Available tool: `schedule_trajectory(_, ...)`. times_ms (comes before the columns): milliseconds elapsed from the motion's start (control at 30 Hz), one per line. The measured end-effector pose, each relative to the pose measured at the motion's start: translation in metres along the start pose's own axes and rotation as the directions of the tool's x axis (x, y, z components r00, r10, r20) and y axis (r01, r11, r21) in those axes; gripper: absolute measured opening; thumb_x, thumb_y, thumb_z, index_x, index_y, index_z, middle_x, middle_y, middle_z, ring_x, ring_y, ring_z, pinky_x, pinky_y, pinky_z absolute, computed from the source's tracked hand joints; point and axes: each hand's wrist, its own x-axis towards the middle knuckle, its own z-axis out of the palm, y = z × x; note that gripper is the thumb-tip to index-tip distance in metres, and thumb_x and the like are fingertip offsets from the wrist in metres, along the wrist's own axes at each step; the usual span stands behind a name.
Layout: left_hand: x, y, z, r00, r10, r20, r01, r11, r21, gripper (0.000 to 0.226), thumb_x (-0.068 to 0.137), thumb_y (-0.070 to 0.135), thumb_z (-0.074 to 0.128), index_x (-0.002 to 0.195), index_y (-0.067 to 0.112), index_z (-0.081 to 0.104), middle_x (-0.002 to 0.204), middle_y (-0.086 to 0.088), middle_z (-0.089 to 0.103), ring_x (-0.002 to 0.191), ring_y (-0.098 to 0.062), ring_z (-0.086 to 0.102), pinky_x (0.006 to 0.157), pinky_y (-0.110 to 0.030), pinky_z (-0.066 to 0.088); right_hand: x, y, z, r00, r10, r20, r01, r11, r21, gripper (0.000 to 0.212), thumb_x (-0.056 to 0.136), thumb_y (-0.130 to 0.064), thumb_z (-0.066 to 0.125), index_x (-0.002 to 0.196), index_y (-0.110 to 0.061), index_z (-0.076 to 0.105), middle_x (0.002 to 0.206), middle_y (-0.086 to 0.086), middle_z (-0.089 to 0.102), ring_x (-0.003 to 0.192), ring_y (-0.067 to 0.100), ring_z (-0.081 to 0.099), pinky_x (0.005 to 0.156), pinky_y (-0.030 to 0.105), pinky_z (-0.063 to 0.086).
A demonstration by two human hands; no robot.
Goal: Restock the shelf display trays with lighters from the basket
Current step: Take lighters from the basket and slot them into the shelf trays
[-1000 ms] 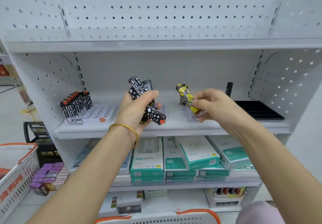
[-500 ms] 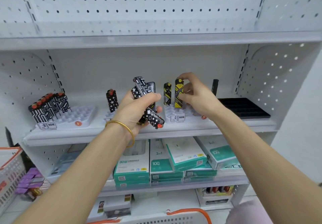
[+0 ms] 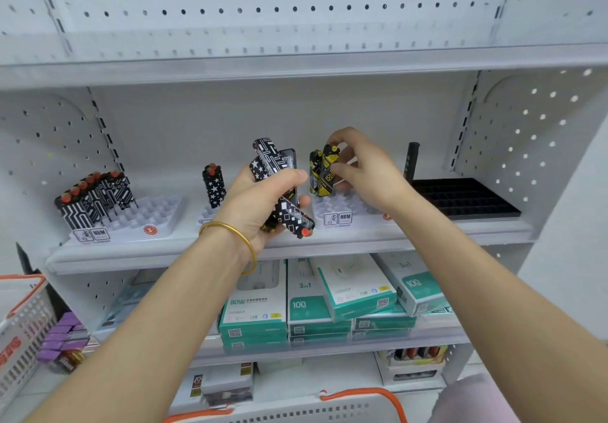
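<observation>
R fingers [image 3: 342, 136] are clamped on a yellow lighter [image 3: 330, 172]: index over the cap, thumb on its front. It stands upright w/ its base at the back-left corner of the right tray [image 3: 348, 208]; can't tell if it's fully seated. It touches a 2nd yellow lighter [image 3: 315, 172] just to its left, also upright in that tray. R hand [image 3: 368, 176] hangs above the tray's bare slots.

L fingers [image 3: 289, 176] are curled tight round a bundle [image 3: 289, 215] of black-and-white lighters, thumb across the top. Some ends stick up past the thumb, and one red-capped end points down-right. L hand [image 3: 260, 205] is held in front of the shelf [image 3: 296, 246], between the mid tray [image 3: 206, 217] and right tray, w/ a gold bangle [image 3: 245, 238] on the wrist.

Mid tray holds a couple of star lighters [image 3: 214, 187], upright near its back. Left tray [image 3: 158, 212] has a row [image 3: 95, 195] of red-capped patterned lighters along its left side; the rest of its slots are bare. Far right sits a black tray [image 3: 460, 199] w/ one black lighter [image 3: 411, 159] upright at its back-left corner.

Teal boxes [image 3: 306, 306] are stacked on the shelf below. A white basket [image 3: 296, 412] w/ orange handle shows at the bottom edge, and a 2nd basket [image 3: 23, 320] at far left.
</observation>
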Motion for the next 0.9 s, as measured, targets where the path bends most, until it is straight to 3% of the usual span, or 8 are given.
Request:
schedule_trajectory(133,0.000,-0.001,-0.001,1.000,0.002,0.001,-0.002,1.000,-0.003,0.020,0.080,0.017,0.070,0.087,0.026,0.054,0.070,0.010,0.062,0.060,-0.010,0.068,0.059,-0.023,0.047,0.003,-0.006,0.004,0.998,-0.059,-0.001,0.058,0.991,-0.117,0.029,0.089,-0.001,0.052,0.116,-0.012,0.049,0.092,0.014,0.056,0.072,0.031,0.065,0.070,0.041,0.055)
schedule_trajectory(300,-0.001,-0.001,-0.002,1.000,-0.001,0.002,0.001,1.000,-0.001,0.021,0.079,0.017,0.070,0.089,0.025,0.054,0.072,0.008,0.063,0.059,-0.009,0.068,0.059,-0.023,0.048,0.004,-0.010,0.010,0.996,-0.091,0.013,0.092,0.978,-0.188,0.028,0.089,-0.002,0.051,0.115,-0.013,0.049,0.093,0.014,0.058,0.065,0.028,0.066,0.066,0.045,0.056)
schedule_trajectory(467,0.000,0.000,-0.002,1.000,0.005,0.001,-0.005,1.000,0.010,0.021,0.079,0.017,0.070,0.090,0.025,0.054,0.068,0.010,0.064,0.061,-0.010,0.068,0.062,-0.025,0.047,0.007,-0.010,0.012,0.993,-0.116,0.021,0.117,0.952,-0.283,0.032,0.090,-0.004,0.052,0.121,-0.010,0.048,0.097,0.018,0.060,0.083,0.035,0.062,0.078,0.049,0.051)
schedule_trajectory(633,0.001,0.000,-0.002,1.000,0.001,0.001,-0.001,1.000,0.000,0.021,0.079,0.016,0.071,0.088,0.025,0.054,0.067,0.009,0.064,0.063,-0.012,0.068,0.066,-0.028,0.048,0.008,-0.016,0.013,0.991,-0.134,0.010,0.129,0.934,-0.334,0.028,0.092,-0.021,0.052,0.118,-0.012,0.051,0.096,0.011,0.058,0.084,0.029,0.056,0.073,0.034,0.046)
schedule_trajectory(767,0.000,0.000,-0.001,1.000,-0.005,0.003,0.005,1.000,-0.005,0.022,0.079,0.017,0.071,0.090,0.025,0.053,0.068,0.009,0.063,0.061,-0.011,0.068,0.063,-0.025,0.047,0.010,-0.019,0.019,0.991,-0.123,-0.046,0.101,0.935,-0.341,0.026,0.094,-0.021,0.049,0.115,-0.008,0.051,0.096,0.016,0.058,0.085,0.033,0.055,0.071,0.037,0.045)
schedule_trajectory(900,-0.002,0.001,-0.001,1.000,-0.023,0.008,0.023,0.999,-0.024,0.023,0.080,0.015,0.070,0.092,0.023,0.052,0.072,0.007,0.062,0.056,-0.008,0.067,0.048,-0.018,0.047,0.011,-0.019,0.018,0.994,-0.099,-0.040,0.080,0.939,-0.335,0.025,0.094,-0.017,0.046,0.116,-0.005,0.050,0.096,0.018,0.060,0.086,0.036,0.055,0.070,0.037,0.043)
